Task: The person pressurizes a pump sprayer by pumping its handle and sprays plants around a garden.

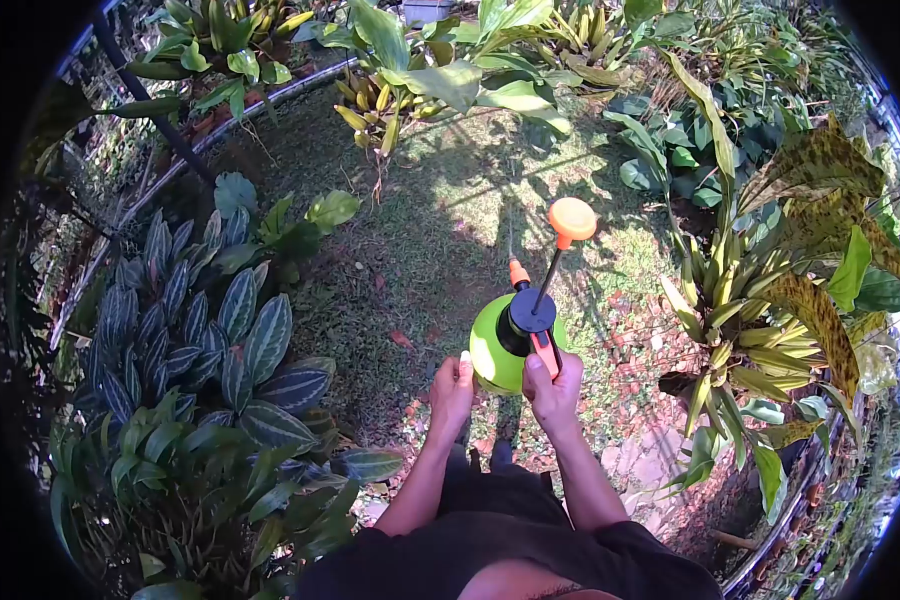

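Note:
In front of my body is a pump sprayer (488, 365) with a bright green bottle, a black neck and cap, and an orange nozzle. Its orange pump knob (572, 220) stands raised on a long dark rod. My right hand (555, 395) is wrapped round the sprayer's handle, the thumb by the orange-red trigger (545, 350). At the bottle's left side, my left hand (452, 395) is closed against it with the thumb up; its other fingers are partly hidden. A thin pale streak, perhaps spray, runs away from the nozzle.
Striped-leaf plants (265, 335) crowd the left. Orchid-like plants with thick yellow-green stems hang at the far side (370, 105) and on the right (750, 330), some leaves spotted brown. Grass (410, 230) covers the middle ground. Paving stones (645, 465) lie at my lower right.

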Tool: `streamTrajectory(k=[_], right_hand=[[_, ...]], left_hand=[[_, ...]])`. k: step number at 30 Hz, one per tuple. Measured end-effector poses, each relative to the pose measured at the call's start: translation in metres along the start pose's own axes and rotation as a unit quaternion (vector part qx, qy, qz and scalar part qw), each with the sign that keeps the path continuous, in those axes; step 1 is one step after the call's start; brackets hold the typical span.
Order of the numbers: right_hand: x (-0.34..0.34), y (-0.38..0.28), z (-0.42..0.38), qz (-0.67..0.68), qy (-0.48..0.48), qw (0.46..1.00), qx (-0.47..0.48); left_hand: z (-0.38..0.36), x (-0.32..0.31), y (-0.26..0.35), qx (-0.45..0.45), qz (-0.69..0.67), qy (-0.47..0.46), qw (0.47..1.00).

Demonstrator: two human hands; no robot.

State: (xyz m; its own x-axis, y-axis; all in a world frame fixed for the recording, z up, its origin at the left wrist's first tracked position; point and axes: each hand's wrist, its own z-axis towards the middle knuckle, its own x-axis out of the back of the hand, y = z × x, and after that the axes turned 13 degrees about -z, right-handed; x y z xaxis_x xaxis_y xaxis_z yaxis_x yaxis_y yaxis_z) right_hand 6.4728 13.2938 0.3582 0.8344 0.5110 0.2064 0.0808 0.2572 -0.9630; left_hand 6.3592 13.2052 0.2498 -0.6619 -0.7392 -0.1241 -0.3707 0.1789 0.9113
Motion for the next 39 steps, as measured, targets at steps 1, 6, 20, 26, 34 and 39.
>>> streamTrajectory(k=[1,6,20,26,34,39], right_hand=[[-0.001,0.0,-0.001,0.004,0.003,1.0,-0.005],[0.003,-0.034,-0.003,0.053,0.02,0.997,0.058],[0.026,-0.029,-0.016,0.134,-0.057,0.989,-0.009],[0.017,0.022,-0.038,-0.085,-0.09,0.989,-0.077],[0.039,0.043,-0.077,-0.375,-0.171,0.907,-0.09],[0.054,-0.012,-0.092,-0.48,-0.253,0.837,-0.072]], left_hand=[[0.001,0.001,-0.002,-0.05,-0.006,0.009,0.999],[-0.012,-0.007,0.034,-0.177,-0.201,-0.049,0.962],[-0.064,-0.028,0.049,-0.183,-0.109,-0.102,0.972],[-0.072,-0.028,0.044,0.007,-0.241,-0.22,0.945],[-0.07,-0.061,-0.022,0.04,-0.163,-0.175,0.97],[-0.052,-0.062,-0.02,0.05,-0.211,-0.143,0.966]])
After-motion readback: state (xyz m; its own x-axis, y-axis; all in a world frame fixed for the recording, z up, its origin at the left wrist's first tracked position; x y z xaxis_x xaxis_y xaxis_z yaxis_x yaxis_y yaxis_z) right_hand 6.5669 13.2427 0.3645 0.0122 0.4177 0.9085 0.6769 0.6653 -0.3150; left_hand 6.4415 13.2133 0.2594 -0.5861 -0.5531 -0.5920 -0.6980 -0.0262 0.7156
